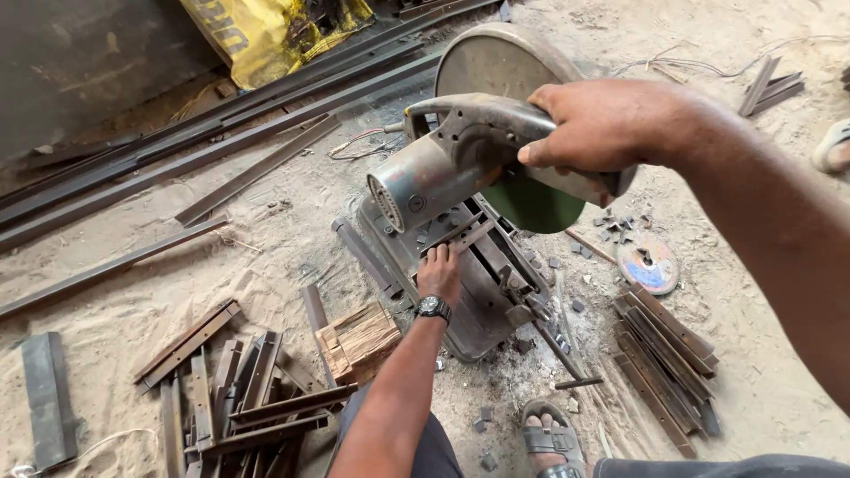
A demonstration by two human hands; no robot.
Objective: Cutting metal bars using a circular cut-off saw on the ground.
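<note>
Sandy floor — right hand (602, 124) grasps chop saw (460, 159), yellow sack (274, 31) behind.

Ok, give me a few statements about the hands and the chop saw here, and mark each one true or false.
1. The right hand grips the handle of the chop saw. True.
2. The left hand rests on the metal strips lying on the saw's base. True.
3. The left wrist is bare. False: it wears a wristwatch.
4. The green cutting disc is raised above the strips. True.
5. The wooden block lies to the right of the saw. False: it lies to its left, near the pile of cut metal pieces.
</note>
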